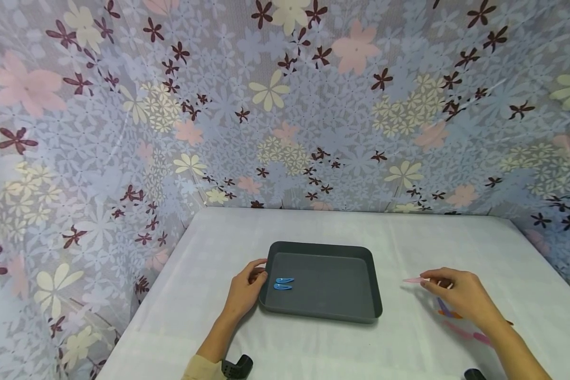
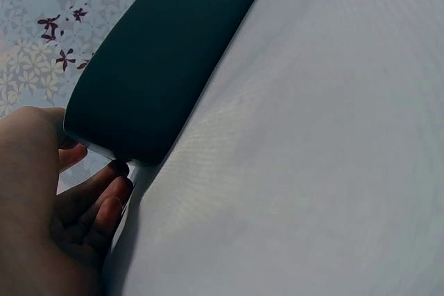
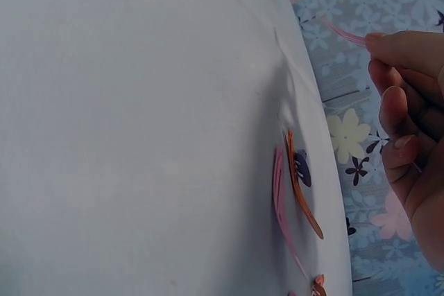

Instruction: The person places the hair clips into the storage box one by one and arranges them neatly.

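Observation:
A dark grey tray [image 1: 320, 282] lies on the white table, and two blue snap hair clips [image 1: 283, 284] sit side by side in its left part. My left hand [image 1: 244, 290] holds the tray at its left edge, fingers bent against the side; in the left wrist view the tray's wall [image 2: 159, 53] partly hides the fingertips. To the right of the tray, my right hand [image 1: 458, 290] pinches a light pink hair clip [image 1: 413, 280] above the table. The pink clip's thin tip sticks out past the thumb and index finger in the right wrist view.
Below the right hand lie several more hair clips: an orange one [image 3: 302, 192], a purple one [image 3: 302, 168] and a pink one [image 3: 281, 206]. The forearm partly covers this group in the head view. A floral cloth [image 1: 285, 105] hangs behind the white table [image 1: 332, 224].

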